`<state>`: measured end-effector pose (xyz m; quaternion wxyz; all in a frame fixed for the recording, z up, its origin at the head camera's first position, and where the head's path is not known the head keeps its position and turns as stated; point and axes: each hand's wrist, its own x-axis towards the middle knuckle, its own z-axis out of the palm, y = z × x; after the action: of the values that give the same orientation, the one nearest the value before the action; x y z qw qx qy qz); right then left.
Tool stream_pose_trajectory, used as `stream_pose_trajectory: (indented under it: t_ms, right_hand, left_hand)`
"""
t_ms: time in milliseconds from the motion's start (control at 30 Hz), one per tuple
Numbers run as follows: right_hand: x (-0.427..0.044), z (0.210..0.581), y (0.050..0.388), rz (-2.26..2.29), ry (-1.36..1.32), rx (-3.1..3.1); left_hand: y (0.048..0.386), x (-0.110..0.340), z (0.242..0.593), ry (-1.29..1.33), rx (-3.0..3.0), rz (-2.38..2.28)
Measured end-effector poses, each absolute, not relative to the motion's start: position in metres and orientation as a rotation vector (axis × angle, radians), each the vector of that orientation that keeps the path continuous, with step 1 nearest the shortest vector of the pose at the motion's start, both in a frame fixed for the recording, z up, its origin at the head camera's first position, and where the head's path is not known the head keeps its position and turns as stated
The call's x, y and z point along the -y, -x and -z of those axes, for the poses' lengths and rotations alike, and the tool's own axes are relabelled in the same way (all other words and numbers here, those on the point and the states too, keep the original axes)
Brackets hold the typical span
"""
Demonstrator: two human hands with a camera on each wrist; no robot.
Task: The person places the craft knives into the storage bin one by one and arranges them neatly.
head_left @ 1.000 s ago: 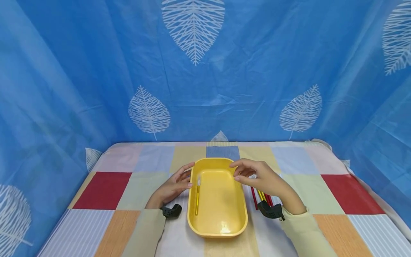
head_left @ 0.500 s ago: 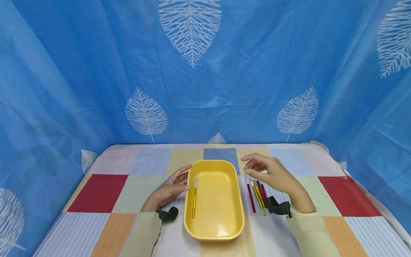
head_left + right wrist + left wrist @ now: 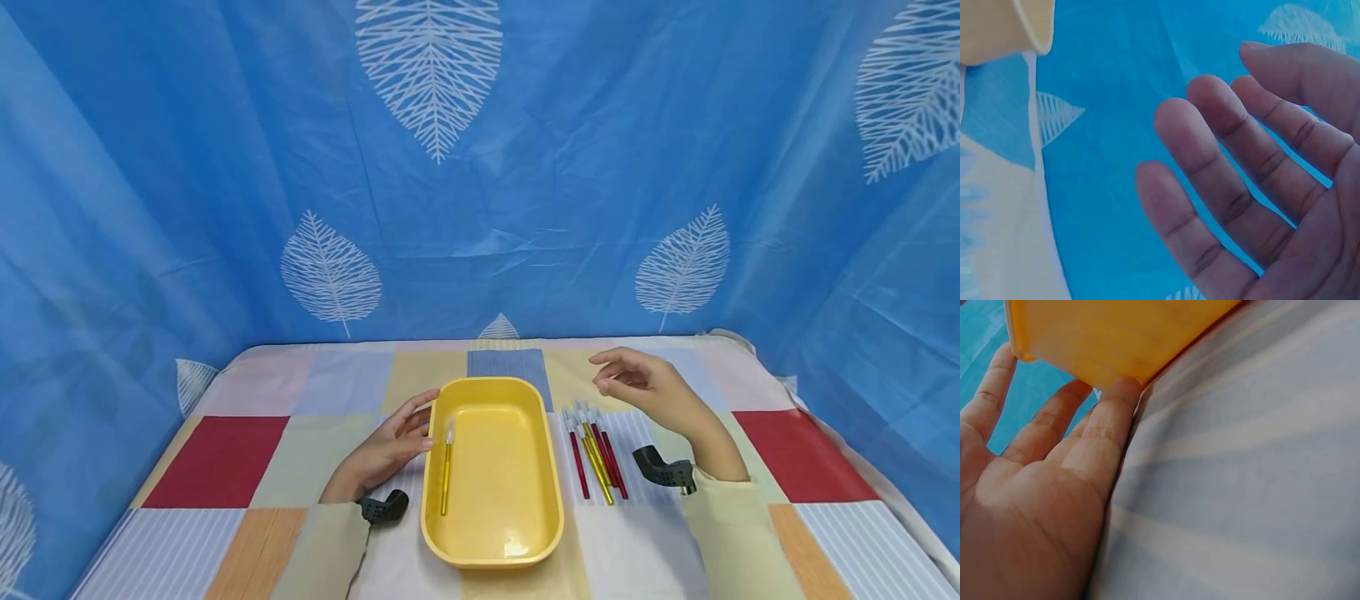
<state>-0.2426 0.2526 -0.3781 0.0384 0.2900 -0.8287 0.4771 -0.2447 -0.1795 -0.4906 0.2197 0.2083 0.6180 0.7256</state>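
Note:
A yellow rectangular tray (image 3: 498, 479) lies in the middle of the table. Inside it, along the left side, rests one slim pen-like stick (image 3: 446, 482) with a shiny yellow barrel and a pale, clear-looking tip. My left hand (image 3: 386, 452) touches the tray's left wall with extended fingers; the left wrist view shows the fingertips (image 3: 1124, 390) against the yellow wall. Over the table, right of the tray, hovers my right hand (image 3: 660, 393), holding nothing, its fingers loosely bent. Several similar red and yellow sticks (image 3: 597, 467) lie bunched between the tray and that hand, tips pointing away.
A patchwork cloth (image 3: 247, 458) covers the table. Behind and on both sides hangs a blue curtain (image 3: 525, 208) with white leaf prints. Black wrist mounts (image 3: 663, 468) sit on both wrists.
My right hand has moved right, from the tray's right rim to beyond the bunch of sticks, uncovering them. The left hand stays at the tray. The whole view has shifted slightly.

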Motion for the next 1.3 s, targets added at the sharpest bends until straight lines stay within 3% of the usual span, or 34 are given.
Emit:
stream_pose_trajectory:
  t_ms: [1300]
  right_hand:
    - [-0.286, 0.455, 0.279, -1.856, -0.583, 2.785]
  left_hand:
    - [0.245, 0.179, 0.492, -0.583, -1.700, -2.022]
